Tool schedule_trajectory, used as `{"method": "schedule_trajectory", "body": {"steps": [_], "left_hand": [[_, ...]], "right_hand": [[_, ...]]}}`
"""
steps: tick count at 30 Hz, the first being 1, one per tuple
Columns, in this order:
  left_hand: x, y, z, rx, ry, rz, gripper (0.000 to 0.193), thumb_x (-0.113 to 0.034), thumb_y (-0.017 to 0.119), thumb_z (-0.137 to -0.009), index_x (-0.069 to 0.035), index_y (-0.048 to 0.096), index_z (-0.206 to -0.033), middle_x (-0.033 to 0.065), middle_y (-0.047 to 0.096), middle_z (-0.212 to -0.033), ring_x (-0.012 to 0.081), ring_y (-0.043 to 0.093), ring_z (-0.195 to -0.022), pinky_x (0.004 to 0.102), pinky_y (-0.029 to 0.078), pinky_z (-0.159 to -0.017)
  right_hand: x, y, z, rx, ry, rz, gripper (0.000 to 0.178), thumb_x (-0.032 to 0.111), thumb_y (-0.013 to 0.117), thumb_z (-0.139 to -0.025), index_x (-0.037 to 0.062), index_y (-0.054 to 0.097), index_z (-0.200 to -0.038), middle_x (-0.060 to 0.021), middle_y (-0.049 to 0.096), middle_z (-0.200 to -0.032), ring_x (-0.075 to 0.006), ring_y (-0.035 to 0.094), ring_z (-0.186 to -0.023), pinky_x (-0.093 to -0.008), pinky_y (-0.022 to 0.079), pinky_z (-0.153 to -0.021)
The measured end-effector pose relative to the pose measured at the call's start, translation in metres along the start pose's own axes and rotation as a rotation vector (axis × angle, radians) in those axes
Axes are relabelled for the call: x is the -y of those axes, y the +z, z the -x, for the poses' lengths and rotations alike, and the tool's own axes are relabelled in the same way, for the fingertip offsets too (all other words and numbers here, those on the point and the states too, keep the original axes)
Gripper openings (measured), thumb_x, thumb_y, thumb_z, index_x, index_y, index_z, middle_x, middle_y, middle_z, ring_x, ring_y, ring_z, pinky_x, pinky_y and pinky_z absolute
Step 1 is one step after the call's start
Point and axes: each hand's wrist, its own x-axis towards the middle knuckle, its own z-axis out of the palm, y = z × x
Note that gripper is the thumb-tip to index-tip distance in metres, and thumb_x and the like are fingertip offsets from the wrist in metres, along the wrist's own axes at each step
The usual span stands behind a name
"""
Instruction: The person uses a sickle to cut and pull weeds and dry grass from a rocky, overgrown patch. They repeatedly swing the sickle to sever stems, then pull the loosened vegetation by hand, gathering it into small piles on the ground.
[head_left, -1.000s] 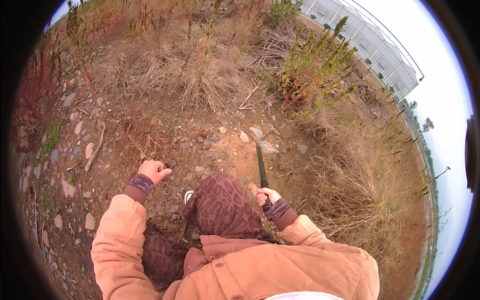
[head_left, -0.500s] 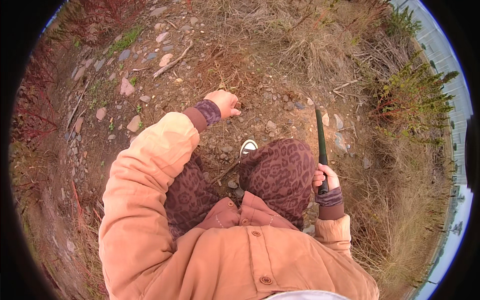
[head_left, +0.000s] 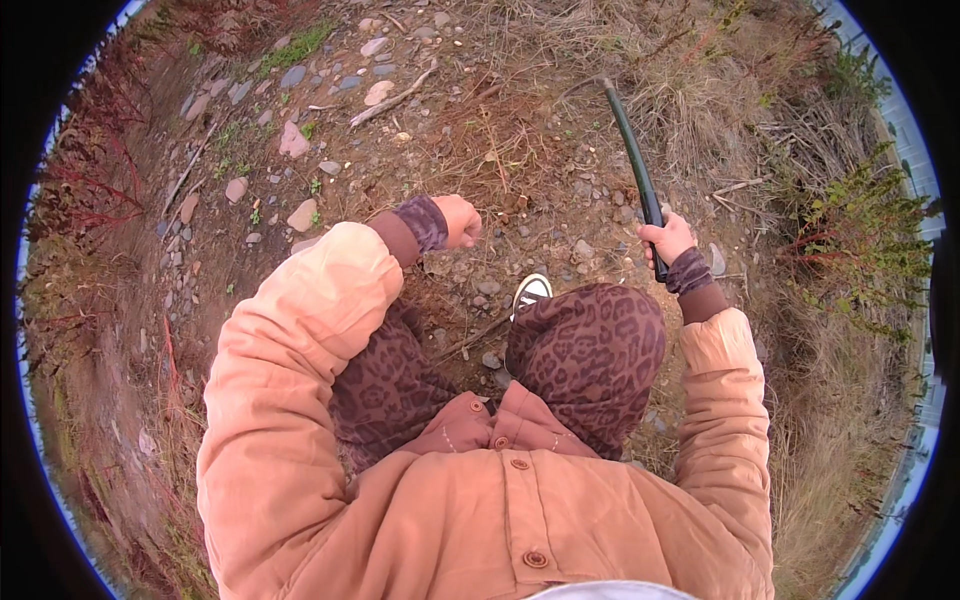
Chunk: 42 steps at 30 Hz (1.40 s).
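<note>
My right hand (head_left: 668,242) is closed round the black grip end of a long-handled tool. Its dark green shaft (head_left: 634,152) slants up and away to the left, ending in a pale collar. A thin, faintly curved line leads off left from that collar; the tool's head is hard to make out against the soil. My left hand (head_left: 458,221) hovers over the stony ground in front of my knees, fingers curled in. Whatever they may hold is hidden. Between the hands and beyond them lies a reddish patch of dry stems (head_left: 497,150).
A forked dry stick (head_left: 395,97) and several stones (head_left: 302,215) lie to the left. Dry grass (head_left: 660,85) grows at the far right, with a green bush (head_left: 865,235) beside it. My shoe (head_left: 531,291) stands near the middle, below bent knees in patterned trousers.
My right hand has moved forward and up, carrying the tool farther out over the ground. My left hand stays nearly in place, still curled. The view has shifted slightly.
</note>
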Motion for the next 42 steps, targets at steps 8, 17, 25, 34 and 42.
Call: {"method": "schedule_trajectory", "body": {"steps": [8,17,25,34,42], "left_hand": [[-0.01,-0.01,0.007,-0.044,0.027,0.095,0.021,-0.023,0.065,-0.072,-0.006,0.061,-0.082,0.009,0.061,-0.072,0.0242,0.059,-0.07,0.0354,0.046,-0.062],[-0.011,-0.008,0.015,-0.012,0.0,0.095,0.027,-0.024,0.065,-0.072,-0.009,0.061,-0.094,0.0089,0.06,-0.076,0.0251,0.058,-0.074,0.0375,0.045,-0.064],[-0.01,-0.008,0.021,0.042,-0.079,0.119,0.031,-0.025,0.064,-0.073,-0.009,0.059,-0.099,0.0094,0.059,-0.077,0.0257,0.057,-0.075,0.0379,0.045,-0.066],[-0.028,-0.013,0.007,0.029,0.031,0.053,0.033,-0.025,0.064,-0.072,-0.008,0.058,-0.1,0.0097,0.058,-0.076,0.0264,0.057,-0.075,0.0387,0.045,-0.067],[-0.031,-0.012,0.004,0.013,0.012,0.026,0.033,-0.025,0.063,-0.073,-0.008,0.057,-0.101,0.0107,0.059,-0.078,0.0275,0.057,-0.078,0.039,0.045,-0.069]], "right_hand": [[-0.066,0.039,-0.006,0.019,-0.03,0.009,0.026,0.006,0.062,-0.068,-0.0032,0.044,-0.085,-0.0053,0.05,-0.057,-0.0123,0.049,-0.039,-0.0264,0.039,-0.036],[-0.063,0.058,-0.06,-0.1,-0.104,-0.158,0.024,0.003,0.052,-0.075,0.0052,0.032,-0.088,-0.0049,0.044,-0.056,-0.0135,0.046,-0.036,-0.0291,0.039,-0.031],[-0.164,0.094,-0.02,0.115,0.032,-0.011,0.018,0.009,0.062,-0.064,0.0031,0.046,-0.072,-0.0021,0.045,-0.059,-0.0128,0.046,-0.056,-0.0281,0.039,-0.051],[-0.154,0.03,0.031,-0.295,-0.356,0.202,0.019,0.006,0.059,-0.067,0.004,0.045,-0.08,-0.0023,0.045,-0.058,-0.0125,0.047,-0.05,-0.0278,0.039,-0.045],[-0.103,0.097,-0.054,-0.185,0.013,-0.259,0.026,0.001,0.05,-0.069,0.0021,0.039,-0.092,-0.0066,0.047,-0.055,-0.0163,0.048,-0.035,-0.0299,0.039,-0.031]]}}
